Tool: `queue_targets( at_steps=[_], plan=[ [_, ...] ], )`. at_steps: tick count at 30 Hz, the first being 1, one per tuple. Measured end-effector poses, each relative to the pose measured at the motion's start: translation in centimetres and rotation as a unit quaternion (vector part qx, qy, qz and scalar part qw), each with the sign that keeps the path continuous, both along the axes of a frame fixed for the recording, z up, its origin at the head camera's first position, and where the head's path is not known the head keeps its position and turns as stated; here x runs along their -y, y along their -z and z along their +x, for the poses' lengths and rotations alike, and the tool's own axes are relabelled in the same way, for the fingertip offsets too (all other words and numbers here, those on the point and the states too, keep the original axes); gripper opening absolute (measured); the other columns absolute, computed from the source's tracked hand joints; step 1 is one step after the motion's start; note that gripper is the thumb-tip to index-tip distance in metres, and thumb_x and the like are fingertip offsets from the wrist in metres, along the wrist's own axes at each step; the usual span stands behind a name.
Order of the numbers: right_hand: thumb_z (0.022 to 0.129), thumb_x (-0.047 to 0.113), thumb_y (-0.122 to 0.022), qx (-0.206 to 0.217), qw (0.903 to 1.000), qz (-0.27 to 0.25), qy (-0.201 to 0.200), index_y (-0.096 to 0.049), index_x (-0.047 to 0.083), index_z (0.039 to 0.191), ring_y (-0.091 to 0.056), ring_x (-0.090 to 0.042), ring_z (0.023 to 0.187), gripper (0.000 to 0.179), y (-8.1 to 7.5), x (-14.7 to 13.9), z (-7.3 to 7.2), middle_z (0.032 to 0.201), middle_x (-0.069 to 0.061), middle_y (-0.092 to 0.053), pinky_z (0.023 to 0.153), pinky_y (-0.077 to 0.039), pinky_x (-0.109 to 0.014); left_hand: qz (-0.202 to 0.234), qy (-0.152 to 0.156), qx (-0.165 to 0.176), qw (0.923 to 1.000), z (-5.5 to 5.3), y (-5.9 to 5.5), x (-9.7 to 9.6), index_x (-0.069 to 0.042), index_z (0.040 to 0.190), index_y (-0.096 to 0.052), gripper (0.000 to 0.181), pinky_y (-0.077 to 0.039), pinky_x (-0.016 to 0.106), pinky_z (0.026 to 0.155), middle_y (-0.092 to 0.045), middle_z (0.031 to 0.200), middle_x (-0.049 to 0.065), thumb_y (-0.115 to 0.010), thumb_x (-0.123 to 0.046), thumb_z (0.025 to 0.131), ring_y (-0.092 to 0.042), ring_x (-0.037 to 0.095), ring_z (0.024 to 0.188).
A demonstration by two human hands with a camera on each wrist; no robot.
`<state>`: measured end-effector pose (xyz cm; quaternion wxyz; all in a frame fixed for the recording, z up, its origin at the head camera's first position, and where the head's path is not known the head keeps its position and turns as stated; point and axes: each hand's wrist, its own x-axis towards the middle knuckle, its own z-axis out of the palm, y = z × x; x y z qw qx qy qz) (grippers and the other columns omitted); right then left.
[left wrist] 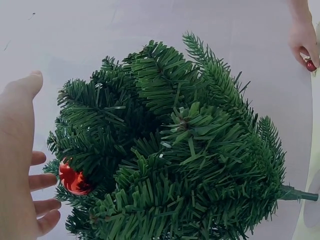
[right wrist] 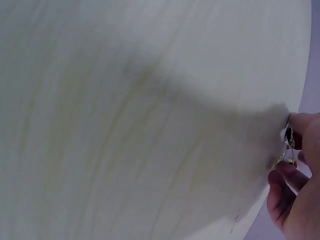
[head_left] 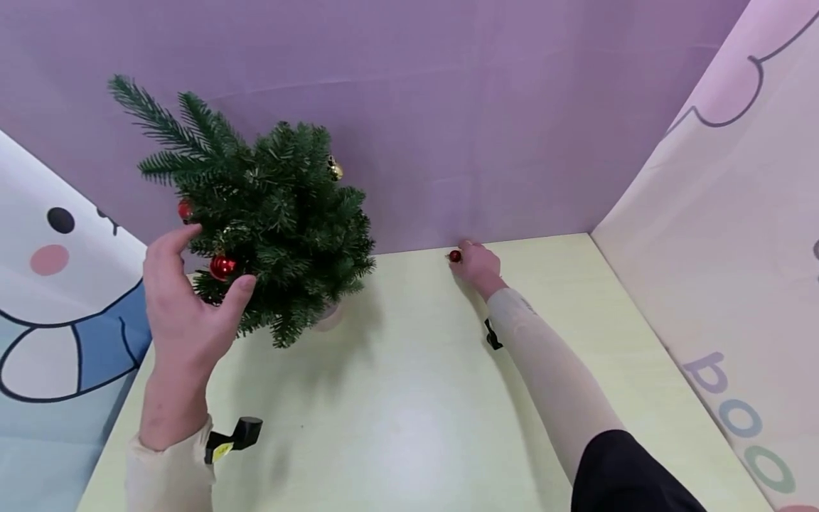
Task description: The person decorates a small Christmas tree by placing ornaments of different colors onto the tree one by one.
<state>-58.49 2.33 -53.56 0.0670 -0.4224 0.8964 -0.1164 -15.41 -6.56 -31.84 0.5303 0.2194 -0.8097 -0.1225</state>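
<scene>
A small green artificial Christmas tree (head_left: 281, 213) stands at the back left of the table. Red baubles hang on its left side, one low (head_left: 222, 267) and one higher up; a gold bauble (head_left: 335, 168) shows at its upper right. My left hand (head_left: 185, 306) is beside the lower red bauble, thumb and fingers spread and holding nothing. At the table's back edge, my right hand (head_left: 480, 267) pinches a small dark red bauble (head_left: 455, 256). In the right wrist view, a gold cord (right wrist: 292, 137) shows between those fingers, while most of the bauble is hidden.
A purple backdrop (head_left: 422, 142) rises behind the pale table (head_left: 397, 398). Printed cloth panels stand along the left and right sides. A pinkish base (head_left: 328, 318) shows under the tree. Both wrists carry black camera straps.
</scene>
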Motion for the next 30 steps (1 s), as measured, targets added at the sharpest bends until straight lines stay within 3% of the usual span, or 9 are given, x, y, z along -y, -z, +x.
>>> queue_targets(
  at_steps=[5, 12, 22, 30],
  plan=[
    [0.083, 0.042, -0.053, 0.012, 0.9998, -0.005, -0.013, -0.056, 0.023, 0.110, -0.053, -0.023, 0.088, 0.033, 0.1, -0.5, 0.0, 0.116, 0.001, -0.051, 0.057, -0.042, -0.039, 0.006, 0.005, 0.003, 1.0000, -0.2, 0.5, -0.3, -0.009, 0.125, -0.047, 0.075, -0.029, 0.044, 0.086, -0.046, 0.123, 0.006, -0.065, -0.054, 0.069, -0.040, 0.024, 0.110],
    [0.082, 0.042, -0.055, 0.024, 0.9988, -0.043, -0.004, -0.059, 0.022, 0.103, -0.053, -0.019, 0.082, 0.030, -0.4, -0.5, 0.7, 0.106, 0.003, -0.055, 0.054, -0.041, -0.035, 0.006, 0.009, 0.011, 0.9999, -0.4, 0.6, -0.2, -0.009, 0.126, -0.046, 0.071, -0.028, 0.044, 0.090, -0.044, 0.126, 0.004, -0.068, -0.046, 0.070, -0.037, 0.021, 0.115],
    [0.078, 0.036, -0.062, 0.100, 0.9855, -0.133, -0.033, -0.059, 0.016, 0.107, -0.057, -0.015, 0.085, 0.035, -3.5, -2.7, 4.5, 0.093, 0.006, -0.062, 0.063, -0.043, -0.031, 0.009, 0.005, -0.002, 0.9999, -0.5, 0.7, -0.2, -0.007, 0.125, -0.045, 0.062, -0.027, 0.042, 0.090, -0.043, 0.125, 0.007, -0.067, -0.034, 0.072, -0.036, 0.021, 0.115],
    [0.077, 0.029, -0.066, 0.142, 0.9611, -0.222, -0.082, -0.060, 0.015, 0.100, -0.055, -0.009, 0.058, 0.028, -6.3, -5.8, 8.4, 0.085, 0.005, -0.062, 0.055, -0.043, -0.026, 0.013, 0.006, -0.032, 0.9994, -0.7, -0.4, -2.1, -0.001, 0.120, -0.048, 0.055, -0.027, 0.036, 0.088, -0.045, 0.121, 0.016, -0.065, -0.026, 0.074, -0.037, 0.022, 0.112]
  ],
)
